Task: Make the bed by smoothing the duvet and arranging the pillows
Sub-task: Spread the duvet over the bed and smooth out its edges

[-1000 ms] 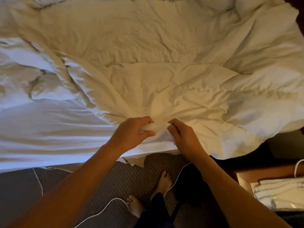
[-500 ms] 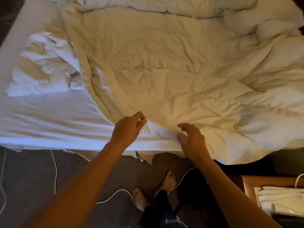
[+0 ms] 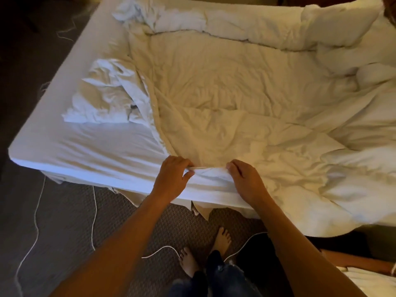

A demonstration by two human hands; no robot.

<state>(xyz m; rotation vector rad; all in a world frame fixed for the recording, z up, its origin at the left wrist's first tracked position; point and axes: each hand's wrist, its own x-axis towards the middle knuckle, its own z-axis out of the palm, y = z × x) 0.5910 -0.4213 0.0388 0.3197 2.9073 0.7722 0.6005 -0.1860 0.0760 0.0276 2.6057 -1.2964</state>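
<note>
The person is standing barefoot at the side of the bed, and both hands are working the same stretch of cloth at the mattress edge. The left hand (image 3: 171, 179) is pinching the hem of the crumpled cream-white quilted duvet (image 3: 235, 99) between thumb and curled fingers, and the right hand (image 3: 246, 183), just beside it, is gripping the same hem with its fingers bent over the fold. Holding the edge at two close points like this is probably a way of finding the border and getting a firm purchase before drawing it out flat.

The duvet is lying bunched ahead of the hands and to their right, spilling over the near edge of the bed past the right forearm. To the left of the left hand the smooth white fitted sheet (image 3: 90, 146) is lying bare, so that side of the bed is not yet covered. Beyond that bare patch, further from the hands, a rumpled white pillow (image 3: 100, 99) is sitting askew; whether the pale roll along the far edge is another pillow or folded duvet is hard to tell.

Below the forearms, a thin white cord (image 3: 94, 221) is trailing across the dark patterned carpet (image 3: 128, 221), near the bare feet (image 3: 205, 251); it looks like a possible snag when stepping sideways.
</note>
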